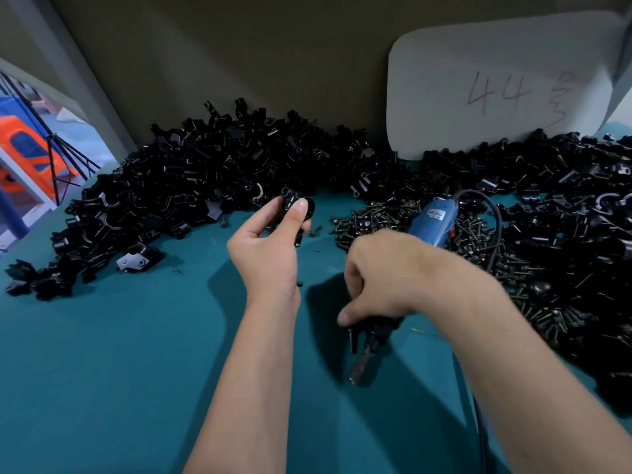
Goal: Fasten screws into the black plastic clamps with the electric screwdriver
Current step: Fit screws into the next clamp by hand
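Note:
My left hand [270,244] holds a black plastic clamp [297,213] above the teal table, thumb on top of it, close to the big clamp pile [212,172]. My right hand [379,278] grips the blue electric screwdriver [432,218], whose black nose and bit [362,364] point down toward the table near me. A dark screw [351,340] sticks out by my right thumb, beside the tool's nose. A heap of dark screws [379,217] lies just beyond my right hand.
A second spread of black clamps [564,206] and screws covers the right side of the teal table [119,354]. A white card marked 44 [496,94] leans on the back wall. The screwdriver cord [496,220] loops to the right. An orange object [30,155] sits off the table's left edge.

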Demonstrator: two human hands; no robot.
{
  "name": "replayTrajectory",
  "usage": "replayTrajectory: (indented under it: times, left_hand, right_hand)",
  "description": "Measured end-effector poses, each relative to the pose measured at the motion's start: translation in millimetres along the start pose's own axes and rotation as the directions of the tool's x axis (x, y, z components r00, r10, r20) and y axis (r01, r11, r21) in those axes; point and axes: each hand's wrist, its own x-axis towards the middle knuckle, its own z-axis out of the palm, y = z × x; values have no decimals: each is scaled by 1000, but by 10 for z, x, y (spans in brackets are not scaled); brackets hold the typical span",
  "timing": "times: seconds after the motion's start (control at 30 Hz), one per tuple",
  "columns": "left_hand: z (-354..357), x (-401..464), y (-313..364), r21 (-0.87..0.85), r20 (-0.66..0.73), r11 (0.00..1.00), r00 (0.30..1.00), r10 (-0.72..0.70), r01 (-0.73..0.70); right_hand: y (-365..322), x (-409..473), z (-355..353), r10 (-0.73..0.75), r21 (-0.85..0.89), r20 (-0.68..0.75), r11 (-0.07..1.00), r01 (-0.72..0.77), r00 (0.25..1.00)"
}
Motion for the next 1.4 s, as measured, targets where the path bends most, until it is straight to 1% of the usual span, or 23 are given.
replayTrajectory:
  times: [0.1, 0.17, 0.3, 0.37, 0.4, 0.47, 0.53, 0.57, 0.6, 0.63, 0.67, 0.7, 0.77, 0.83, 0.9, 1.0, 1.03, 1.13, 1.2, 1.27, 1.33, 1.4]
  left_hand:
    - [-11, 3, 14, 6, -3, 1000, 1000, -9, 9]
    - [-15, 1, 21, -2, 1, 1000, 1000, -14, 14]
    - [-11, -6, 20, 5, -1, 1000, 1000, -23, 23]
    - [-18, 0, 20, 6, 10, 1000, 1000, -28, 28]
    - [-24, 6, 21, 8, 19, 999, 999, -35, 34]
    - [-29, 17, 24, 31, 53, 998, 997, -53, 52]
    - [-12, 7, 18, 78, 104, 996, 993, -61, 53]
    - [-5, -4, 13, 103, 137, 994, 989, -58, 44]
    - [8, -21, 5, 127, 176, 991, 983, -57, 35]
    - [18, -40, 0, 151, 217, 988, 974, -59, 27]
    - [26, -59, -7, 175, 260, 984, 964, -64, 18]
    - [33, -78, -14, 198, 299, 980, 952, -67, 7]
    - [51, -112, -25, 237, 356, 971, 932, -69, -19]
    - [70, -143, -17, 256, 383, 966, 922, -65, -39]
    - [76, -157, 0, 259, 389, 965, 919, -65, -42]
    - [67, -162, 22, 247, 406, 968, 911, -70, -35]
    - [63, -165, 30, 233, 411, 972, 909, -74, -26]
    - [61, -180, 38, 194, 431, 981, 898, -88, 3]
    - [56, -181, 31, 194, 434, 981, 896, -91, 5]
    - [51, -167, 17, 179, 415, 983, 904, -98, 24]
    - [44, -146, 17, 155, 395, 987, 913, -101, 42]
    - [31, -121, 18, 151, 399, 988, 912, -97, 39]
  right_hand:
    - [-247, -47, 56, -1, -103, 119, 995, 13, 993]
    - [-303, -51, 55, -12, -109, 162, 994, 30, 987]
    - [-268, -70, 41, -47, -63, 183, 996, 60, 982]
    - [-218, -55, 60, -76, -33, 149, 996, 82, 986]
    - [-174, -39, 67, -87, 6, 110, 996, 87, 990]
    - [-25, 18, 58, -88, 146, -14, 985, 89, 996]
    - [164, 85, 44, -34, 315, -217, 944, 103, 976]
    - [252, 116, 52, 24, 416, -333, 901, 124, 943]
    - [330, 137, 69, 105, 533, -433, 831, 160, 896]
    - [389, 153, 93, 188, 640, -502, 737, 216, 844]
    - [428, 167, 119, 262, 715, -543, 642, 276, 798]
    - [445, 184, 147, 320, 751, -571, 575, 324, 756]
    - [445, 221, 201, 384, 758, -613, 532, 378, 690]
    - [432, 258, 242, 398, 756, -629, 514, 405, 668]
    - [423, 280, 269, 395, 757, -632, 498, 422, 667]
    - [438, 285, 270, 386, 769, -629, 436, 468, 674]
    - [449, 282, 265, 375, 768, -630, 432, 473, 680]
    - [462, 253, 250, 297, 765, -622, 428, 482, 724]
    - [465, 245, 244, 267, 744, -637, 458, 486, 723]
    - [487, 237, 226, 246, 717, -647, 520, 465, 722]
    - [527, 228, 203, 212, 707, -627, 559, 433, 750]
    - [558, 214, 184, 157, 700, -607, 569, 431, 779]
